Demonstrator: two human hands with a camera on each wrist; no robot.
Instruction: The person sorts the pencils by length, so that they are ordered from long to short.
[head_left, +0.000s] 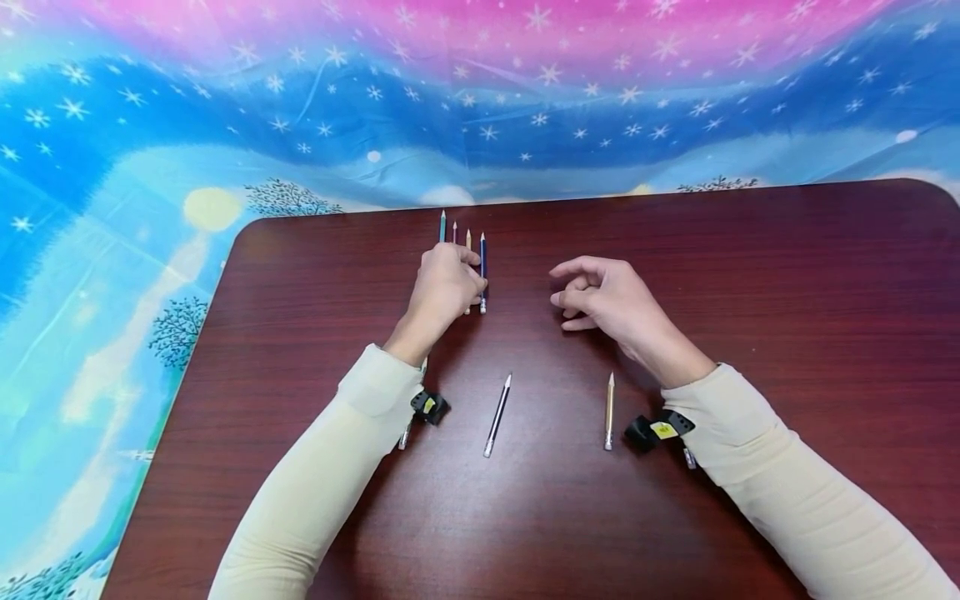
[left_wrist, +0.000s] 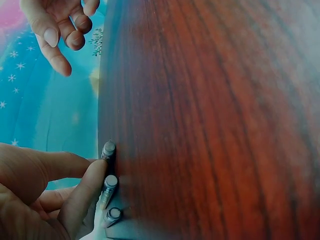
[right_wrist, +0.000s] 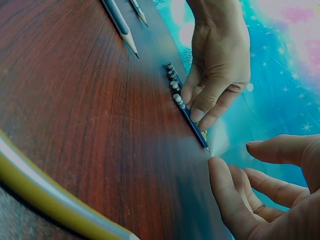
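In the head view my left hand (head_left: 447,279) reaches over a row of pencils near the table's far edge. Its thumb and index finger pinch at the dark blue pencil (head_left: 483,250), the rightmost of the row. Left of that lie a natural-wood pencil (head_left: 468,237), a dark reddish pencil (head_left: 454,227) and a teal pencil (head_left: 442,223), partly hidden under the hand. All point away from me. My right hand (head_left: 607,296) hovers to the right with fingers loosely bent and nothing in them; the right wrist view shows its thumb and fingers (right_wrist: 225,192) apart.
Closer to me lie a black pencil (head_left: 498,417) and a gold pencil (head_left: 610,412) on the dark wooden table (head_left: 547,517). Another pencil end (head_left: 405,437) shows beside the left sleeve, and one (head_left: 690,457) by the right sleeve. A snowflake-patterned cloth (head_left: 525,108) hangs behind.
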